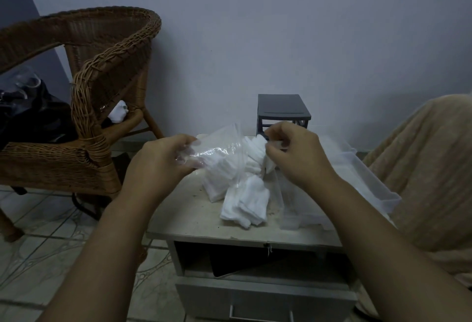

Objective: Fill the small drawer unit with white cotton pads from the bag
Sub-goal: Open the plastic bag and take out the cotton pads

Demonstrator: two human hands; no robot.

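Observation:
My left hand [163,160] grips one side of a clear plastic bag [219,153] above the nightstand. My right hand [293,150] pinches white cotton pads [258,150] at the bag's mouth. More white pads [245,204] spill from the bag in a heap on the nightstand top [194,217]. The small dark grey drawer unit [283,112] stands at the back of the nightstand by the wall, partly hidden behind my right hand. A clear plastic drawer [365,181] lies on the right side of the top.
A wicker chair [97,86] with dark items on its seat stands to the left. A beige blanket [429,168] covers something on the right. The nightstand has an open shelf and a drawer [263,301] below. Tiled floor lies at left.

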